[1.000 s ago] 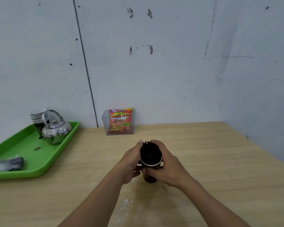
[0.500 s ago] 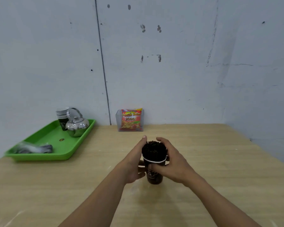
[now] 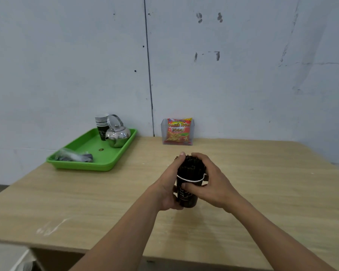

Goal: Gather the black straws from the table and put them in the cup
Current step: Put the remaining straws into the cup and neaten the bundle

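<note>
Cup: I see the black paper cup point(image 3: 187, 195) upright mid-desk point(image 3: 262, 192), packed with black straws point(image 3: 191, 167).
Fingers: left hand point(image 3: 168, 189) wraps the cup; right hand point(image 3: 215, 185) fingers point(image 3: 199, 156) curl round the black straws.
Green tray point(image 3: 82, 166): kettle point(image 3: 118, 134), stacked cups point(image 3: 101, 122), far left.
Clear holder point(image 3: 192, 132): snack packet point(image 3: 177, 132), clear of my hands.

Straws point(image 3: 191, 169) stand in the cup point(image 3: 187, 194), tray point(image 3: 82, 165) far left.

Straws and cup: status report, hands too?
Left hand grips cup. Right hand curled round straws, thumb on cup. Straws bundled upright in cup, on table. No loose straws seen, nothing blocking.
</note>
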